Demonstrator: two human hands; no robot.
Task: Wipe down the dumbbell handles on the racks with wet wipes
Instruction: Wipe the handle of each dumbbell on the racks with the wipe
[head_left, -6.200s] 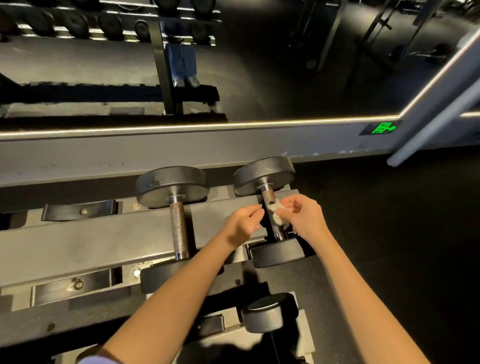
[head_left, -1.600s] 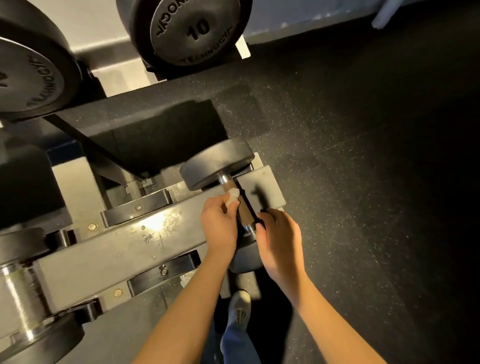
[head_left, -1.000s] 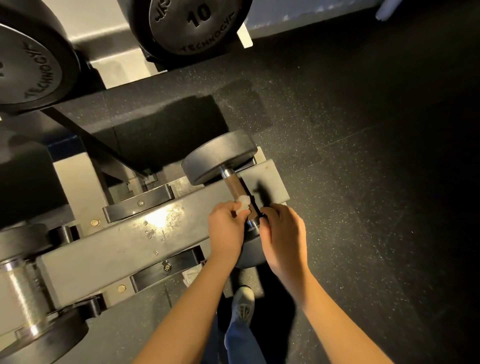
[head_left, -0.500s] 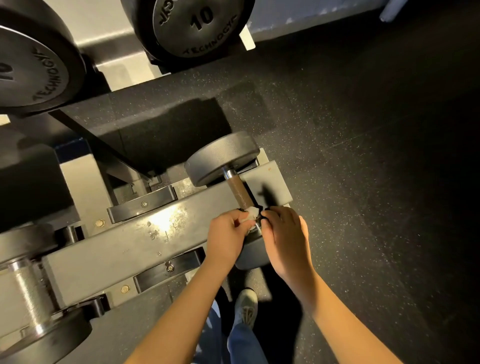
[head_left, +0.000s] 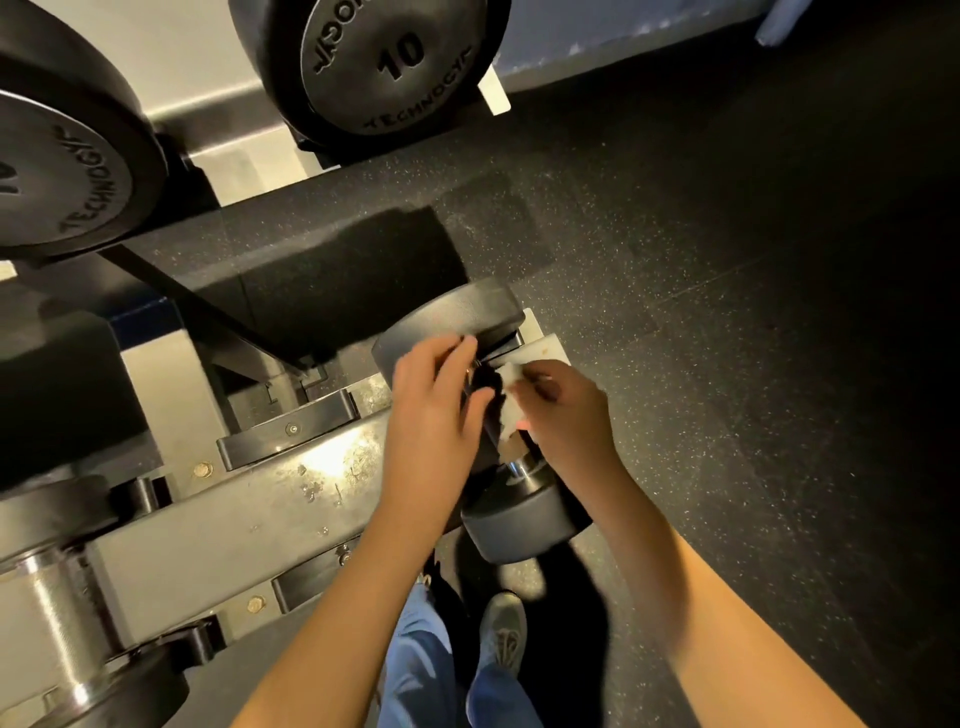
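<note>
A black dumbbell lies on the lowest rack rail (head_left: 291, 499), its far head (head_left: 452, 317) and near head (head_left: 524, 514) showing. My hands hide most of its handle; only the chrome collar (head_left: 519, 467) by the near head is visible. My right hand (head_left: 563, 421) pinches a crumpled white wet wipe (head_left: 511, 408) against the right side of the handle. On the left side is my left hand (head_left: 431, 415), its fingers stretched up to the far head and holding no wipe.
Two large black "10" dumbbell heads (head_left: 384, 62) (head_left: 57, 171) hang over the upper rail. A chrome-handled dumbbell (head_left: 57, 618) sits at the lower left. My shoe (head_left: 501, 634) and jeans stand on the dark rubber floor (head_left: 753, 364) to the right.
The wipe has passed from my left hand to my right hand. Both hands have shifted up the handle from its near end toward the far head.
</note>
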